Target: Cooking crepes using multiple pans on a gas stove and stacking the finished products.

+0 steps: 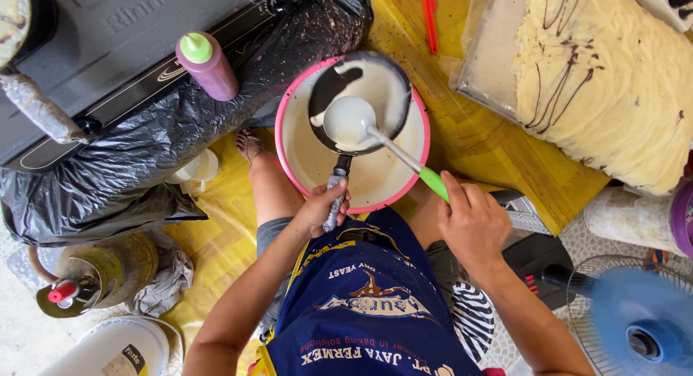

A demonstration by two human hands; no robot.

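Item, centre of the frame: a small dark frying pan (364, 94) is hovering over a pink-rimmed basin (422, 141) of pale batter, its handle running straight down the frame into the left hand (323, 206), whose fingers are curling shut around the grip. Item, a white ladle (348, 121) with a green-tipped handle is sitting with its bowl inside the pan; its long axis is slanting from the pan down to the right of the frame, into the right hand (473, 224), whose fingers are pinching the green end, thumb lying on top. The pan is lying directly above the left hand in the frame and up-left of the right hand; the left is the nearer. Item, upper left: a purple squeeze bottle (209, 66) with a green cap is standing on black plastic sheeting (137, 159) beside a grey stove (108, 37). Item, upper right: a clear plastic-wrapped slab of cream sheets (599, 73) streaked with brown is resting on the yellow mat (491, 145). Item, lower left: a white tub (119, 347) bearing a small dark label. Item, lower right: a blue fan (635, 318) is spinning. Item, bottom centre: a blue apron (361, 296) with yellow and white print.
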